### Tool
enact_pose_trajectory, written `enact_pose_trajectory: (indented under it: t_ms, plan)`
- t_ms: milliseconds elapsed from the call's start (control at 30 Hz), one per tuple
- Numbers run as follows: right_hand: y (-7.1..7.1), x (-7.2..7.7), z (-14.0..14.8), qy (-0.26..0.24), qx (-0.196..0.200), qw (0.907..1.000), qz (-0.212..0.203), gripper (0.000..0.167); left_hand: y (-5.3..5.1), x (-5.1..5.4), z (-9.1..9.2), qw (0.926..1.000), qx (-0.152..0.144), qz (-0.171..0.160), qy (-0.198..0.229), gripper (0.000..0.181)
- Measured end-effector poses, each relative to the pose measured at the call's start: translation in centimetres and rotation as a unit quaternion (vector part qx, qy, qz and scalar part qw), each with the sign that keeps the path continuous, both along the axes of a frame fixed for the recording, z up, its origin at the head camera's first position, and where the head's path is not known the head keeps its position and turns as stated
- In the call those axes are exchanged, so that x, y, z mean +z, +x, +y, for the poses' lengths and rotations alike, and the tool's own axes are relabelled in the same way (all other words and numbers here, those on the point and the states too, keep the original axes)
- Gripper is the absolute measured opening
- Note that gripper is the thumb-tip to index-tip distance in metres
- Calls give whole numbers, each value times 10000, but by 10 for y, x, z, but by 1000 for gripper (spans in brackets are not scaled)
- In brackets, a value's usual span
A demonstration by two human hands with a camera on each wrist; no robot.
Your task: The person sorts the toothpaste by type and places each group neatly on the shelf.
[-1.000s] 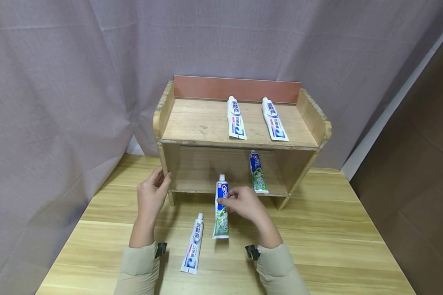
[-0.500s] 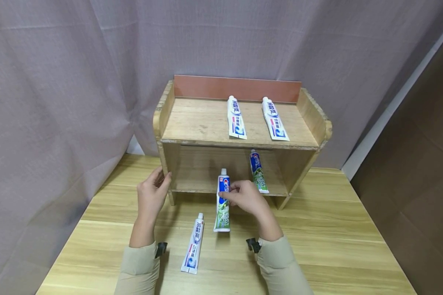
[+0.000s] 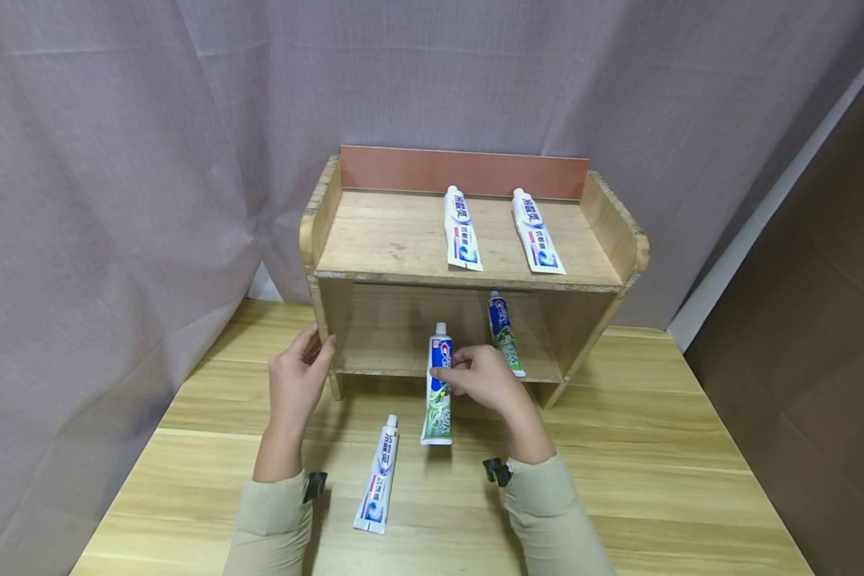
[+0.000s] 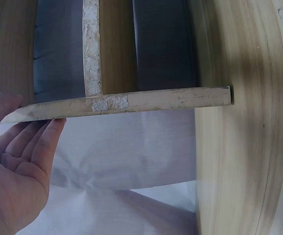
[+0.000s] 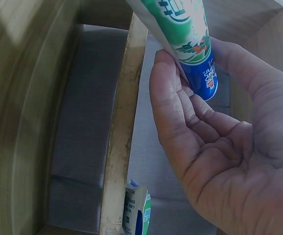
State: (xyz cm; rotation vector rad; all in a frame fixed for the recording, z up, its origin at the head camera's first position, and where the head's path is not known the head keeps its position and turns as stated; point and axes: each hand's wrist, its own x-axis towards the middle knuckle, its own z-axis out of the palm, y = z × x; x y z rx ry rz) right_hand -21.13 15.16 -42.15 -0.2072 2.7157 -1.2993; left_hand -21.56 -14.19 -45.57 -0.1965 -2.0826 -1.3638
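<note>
My right hand (image 3: 486,378) pinches a blue-and-green toothpaste tube (image 3: 439,408) between thumb and fingers, cap pointing away. In the head view the tube hangs in front of the lower shelf, above the table. The right wrist view shows the same toothpaste tube (image 5: 193,41) across the fingers (image 5: 171,103). At the left, my left hand (image 3: 295,384) holds the side panel (image 4: 146,99) of the wooden rack (image 3: 468,280), thumb on one face and fingers on the other. Another blue-and-green tube (image 3: 504,336) lies on the lower shelf, right of the held one, partly behind my right hand.
Two white toothpaste tubes, a left one (image 3: 462,232) and a right one (image 3: 538,234), lie on the top shelf. A third white tube (image 3: 378,480) lies on the wooden table (image 3: 662,456) between my forearms. Grey cloth (image 3: 432,72) hangs behind the rack.
My right hand has carried the blue-and-green tube forward and slightly right, closer to the lower shelf. The left hand has stayed on the side panel.
</note>
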Motion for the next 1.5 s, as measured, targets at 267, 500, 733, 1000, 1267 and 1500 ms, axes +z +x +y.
enact_pose_trajectory:
  t_ms: [267, 500, 733, 1000, 1267, 1500]
  plan:
    - [-3, 3, 0, 11, 29, 10000, -76, 31, -1, 0, -1, 10000, 13, 52, 16, 27]
    - [-5, 7, 0, 88, 22, 9999, -43, 32, -2, -1, -1, 10000, 11, 45, 31, 26]
    - [-10, 9, 2, 166, 76, 9998, 98, 33, -2, -1, 0, 10000, -31, 78, 8, 26]
    - [-16, 12, 1, 105, 66, 9999, 111, 35, -1, -3, -1, 9999, -51, 87, 43, 27]
    - [-23, 17, 2, 144, 6, 9999, 79, 34, -2, -2, -1, 10000, 38, 49, 1, 26]
    - [-32, 18, 4, 355, 32, 9993, 132, 35, -3, -3, -1, 9999, 19, 121, 9, 26]
